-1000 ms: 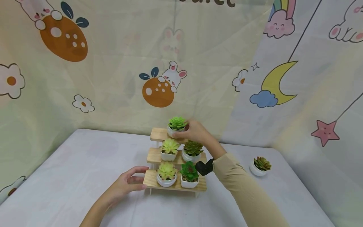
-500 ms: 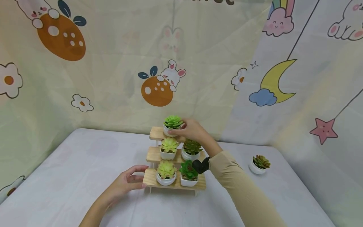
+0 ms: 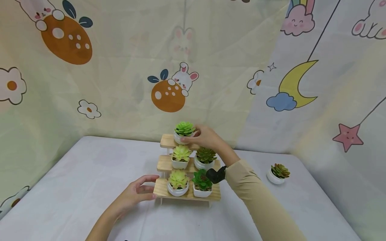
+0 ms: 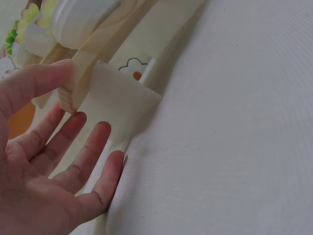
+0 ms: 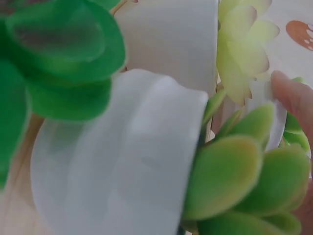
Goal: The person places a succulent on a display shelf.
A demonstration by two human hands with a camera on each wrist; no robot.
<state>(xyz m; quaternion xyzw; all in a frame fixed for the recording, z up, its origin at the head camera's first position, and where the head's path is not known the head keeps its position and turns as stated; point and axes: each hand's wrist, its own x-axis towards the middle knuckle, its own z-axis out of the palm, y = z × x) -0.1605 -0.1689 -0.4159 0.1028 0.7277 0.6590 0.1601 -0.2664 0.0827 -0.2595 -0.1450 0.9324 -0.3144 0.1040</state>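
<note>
A three-tier wooden display stand (image 3: 164,164) on the white table carries several small potted succulents. At its top step, my right hand (image 3: 208,139) grips the white pot of a bright green succulent (image 3: 184,129), thumb on the near side. My left hand (image 3: 135,194) pinches the left end of the bottom step; in the left wrist view its thumb (image 4: 46,81) lies on the board's edge, with fingertips at the underside. A pale succulent (image 3: 180,154) and a dark green one (image 3: 205,156) fill the middle step. Below them sit a yellow-green succulent (image 3: 178,180) and a deep green one (image 3: 202,180).
Off to the right, a reddish-green succulent (image 3: 278,174) in a round white pot stands alone on the table (image 3: 114,160). A printed cloth (image 3: 120,83) hangs behind the table's back edge. Pots and leaves crowd the right wrist view close to the lens.
My right hand has shifted slightly left along the top step with the bright green succulent, then stays about there. The left hand keeps its place on the stand.
</note>
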